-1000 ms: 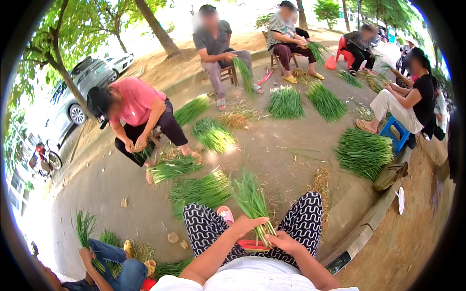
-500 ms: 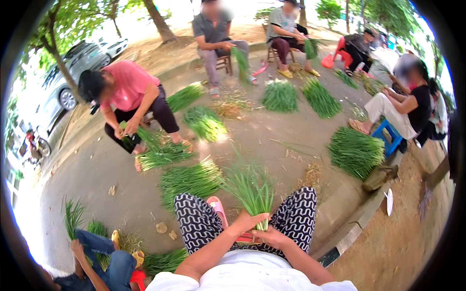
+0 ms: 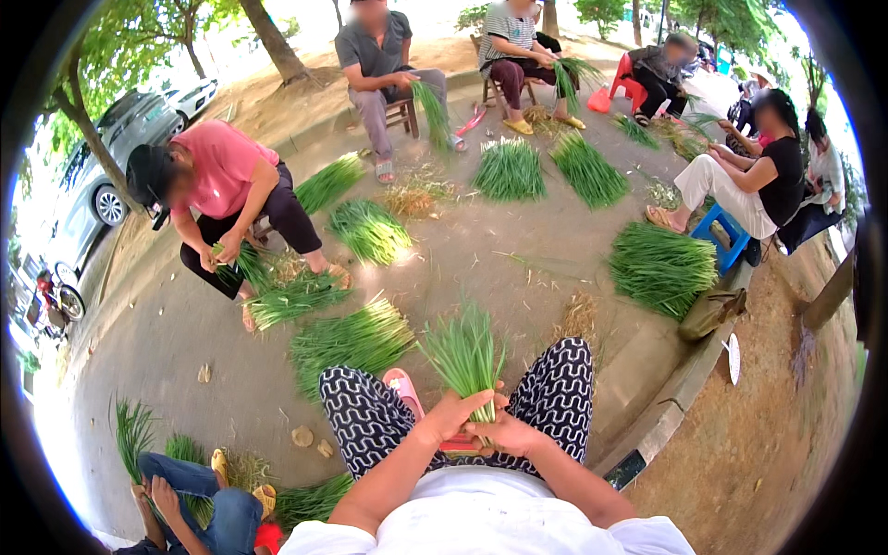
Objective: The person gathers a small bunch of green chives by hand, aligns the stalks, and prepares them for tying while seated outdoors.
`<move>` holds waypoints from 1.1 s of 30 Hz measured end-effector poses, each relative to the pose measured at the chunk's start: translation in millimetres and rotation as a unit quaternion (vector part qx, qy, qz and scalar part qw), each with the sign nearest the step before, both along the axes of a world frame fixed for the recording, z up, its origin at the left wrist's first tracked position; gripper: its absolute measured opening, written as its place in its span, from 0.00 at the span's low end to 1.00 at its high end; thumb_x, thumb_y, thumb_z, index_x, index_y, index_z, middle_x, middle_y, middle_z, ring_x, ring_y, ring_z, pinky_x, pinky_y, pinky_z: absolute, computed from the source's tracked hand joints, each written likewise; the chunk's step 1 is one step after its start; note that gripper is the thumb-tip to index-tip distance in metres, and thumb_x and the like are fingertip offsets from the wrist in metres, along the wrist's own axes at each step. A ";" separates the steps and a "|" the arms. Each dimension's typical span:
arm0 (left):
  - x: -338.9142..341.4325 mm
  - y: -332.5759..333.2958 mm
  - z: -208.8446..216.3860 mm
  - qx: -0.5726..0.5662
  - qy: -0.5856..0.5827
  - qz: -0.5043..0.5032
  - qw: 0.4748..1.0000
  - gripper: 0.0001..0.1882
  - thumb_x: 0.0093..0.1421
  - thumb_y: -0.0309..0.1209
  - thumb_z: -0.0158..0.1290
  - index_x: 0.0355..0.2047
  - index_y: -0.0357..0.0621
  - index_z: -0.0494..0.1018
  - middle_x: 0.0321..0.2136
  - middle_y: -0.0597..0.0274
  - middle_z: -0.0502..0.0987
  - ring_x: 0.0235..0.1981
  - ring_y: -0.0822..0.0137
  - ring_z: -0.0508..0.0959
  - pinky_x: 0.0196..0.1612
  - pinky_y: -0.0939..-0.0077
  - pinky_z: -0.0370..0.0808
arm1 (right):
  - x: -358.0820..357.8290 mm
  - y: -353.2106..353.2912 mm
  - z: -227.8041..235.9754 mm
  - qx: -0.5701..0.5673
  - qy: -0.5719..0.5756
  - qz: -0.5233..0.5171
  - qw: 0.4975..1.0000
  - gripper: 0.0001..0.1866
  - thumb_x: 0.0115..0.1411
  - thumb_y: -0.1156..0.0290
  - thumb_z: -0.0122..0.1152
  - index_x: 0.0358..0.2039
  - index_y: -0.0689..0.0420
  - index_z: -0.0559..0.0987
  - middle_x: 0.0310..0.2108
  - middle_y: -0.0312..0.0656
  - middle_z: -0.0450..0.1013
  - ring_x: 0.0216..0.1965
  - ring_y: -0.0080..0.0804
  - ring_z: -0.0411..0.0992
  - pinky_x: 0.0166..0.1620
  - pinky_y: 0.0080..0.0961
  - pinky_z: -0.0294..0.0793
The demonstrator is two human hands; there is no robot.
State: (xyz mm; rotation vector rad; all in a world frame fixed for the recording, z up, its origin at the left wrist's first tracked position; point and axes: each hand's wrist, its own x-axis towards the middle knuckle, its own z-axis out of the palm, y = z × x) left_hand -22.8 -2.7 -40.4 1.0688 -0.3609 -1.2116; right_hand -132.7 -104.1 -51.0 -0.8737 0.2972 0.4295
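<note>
Between my knees a bundle of long green chives (image 3: 464,353) stands with its leaves fanning upward and away from me. My left hand (image 3: 451,414) wraps round the stalks from the left. On the right side my right hand (image 3: 505,431) closes on the same bundle lower down, some of its fingers showing behind the stalks. The pale stalk ends are mostly hidden by my hands. A broad pile of chives (image 3: 351,342) lies on the ground just beyond my left knee.
A person in a pink shirt (image 3: 227,176) sits ahead left, handling chives. At lower left another person in jeans (image 3: 231,518) holds a bunch. Other seated people and chive piles (image 3: 661,268) ring the pavement. Dry trimmings (image 3: 578,317) lie past my right knee; a curb (image 3: 661,421) runs along the right.
The bundle's leaves have drawn in and stand more upright. My right hand's fingers now reach further round the stalks. The whole view has shifted slightly, moving the surroundings leftward and up.
</note>
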 end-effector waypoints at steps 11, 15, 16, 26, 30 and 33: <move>-0.5 -11.4 0.6 0.066 0.018 0.043 0.997 0.13 0.58 0.35 0.46 0.39 0.39 0.65 0.27 0.56 0.74 0.26 0.66 0.75 0.29 0.73 0.74 | -56.7 -76.0 29.3 -0.523 -0.152 -0.026 0.838 0.23 0.55 0.58 0.54 0.45 0.62 0.70 0.47 0.45 0.68 0.51 0.34 0.63 0.54 0.29 0.59; 11.4 6.0 9.9 0.081 -0.059 0.080 0.992 0.12 0.59 0.34 0.45 0.38 0.38 0.65 0.24 0.58 0.71 0.25 0.65 0.74 0.28 0.70 0.73 | -154.6 -130.5 -1.6 -0.361 0.084 -0.425 0.826 0.16 0.56 0.62 0.51 0.36 0.63 0.75 0.36 0.44 0.73 0.31 0.39 0.71 0.37 0.32 0.69; 12.1 9.0 8.3 0.066 -0.035 0.083 0.994 0.11 0.59 0.33 0.45 0.38 0.38 0.65 0.24 0.60 0.70 0.26 0.66 0.73 0.30 0.71 0.73 | -185.1 -125.0 -24.2 -0.443 0.134 -0.362 0.809 0.16 0.56 0.62 0.50 0.36 0.63 0.74 0.34 0.43 0.72 0.31 0.37 0.71 0.38 0.31 0.69; 24.9 6.1 5.5 0.089 -0.044 0.092 0.991 0.07 0.58 0.30 0.47 0.36 0.44 0.66 0.26 0.67 0.66 0.26 0.73 0.68 0.32 0.75 0.69 | -277.0 0.5 -161.2 -0.684 0.271 0.120 0.667 0.21 0.55 0.53 0.45 0.41 0.54 0.73 0.42 0.45 0.70 0.46 0.42 0.66 0.45 0.44 0.65; 20.1 -5.1 -3.8 0.078 -0.020 0.131 0.988 0.07 0.58 0.30 0.47 0.33 0.41 0.65 0.22 0.62 0.67 0.24 0.67 0.71 0.28 0.71 0.71 | -276.1 33.0 -175.1 -0.679 0.267 0.162 0.664 0.15 0.51 0.61 0.45 0.38 0.48 0.74 0.40 0.38 0.71 0.46 0.37 0.66 0.44 0.46 0.63; 16.4 -6.4 -6.7 0.076 -0.031 0.146 0.986 0.07 0.58 0.30 0.46 0.32 0.38 0.65 0.21 0.59 0.69 0.22 0.64 0.72 0.26 0.69 0.73 | -276.1 29.7 -178.9 -0.612 0.294 0.154 0.717 0.21 0.55 0.56 0.41 0.49 0.43 0.68 0.49 0.36 0.66 0.50 0.35 0.63 0.47 0.45 0.58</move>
